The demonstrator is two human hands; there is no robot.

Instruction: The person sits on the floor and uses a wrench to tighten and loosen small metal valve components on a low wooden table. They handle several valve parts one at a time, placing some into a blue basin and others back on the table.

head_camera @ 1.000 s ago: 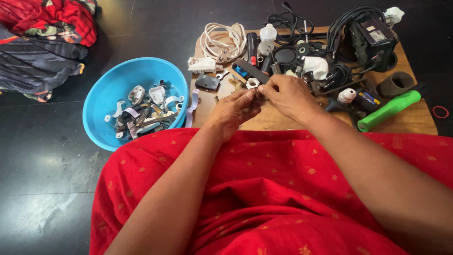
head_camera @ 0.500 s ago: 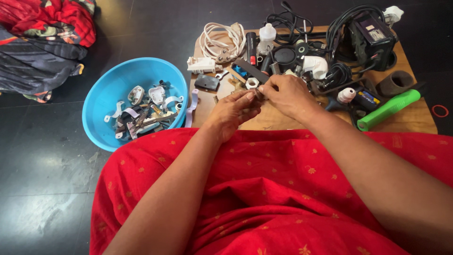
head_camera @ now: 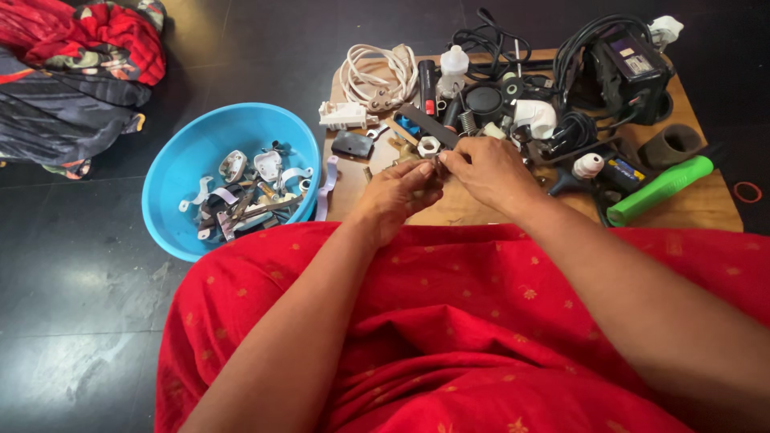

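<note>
Left hand [head_camera: 401, 188] and right hand [head_camera: 485, 168]: unmoved since a second ago, fingertips still pinched together on a small part [head_camera: 435, 163], too tiny to identify, held above the bench [head_camera: 706, 210]. Nut [head_camera: 429, 146] just beyond the fingers; blue bowl [head_camera: 180, 180] to the left.

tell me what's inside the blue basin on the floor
The blue basin holds a loose heap of small parts: white plastic pieces, grey metal strips and clips, some dark bits. They overlap, so whatever lies beneath the heap is covered, as is the basin floor under it.

Home floor workspace: parts-strewn wooden board [head_camera: 706, 210]
</note>
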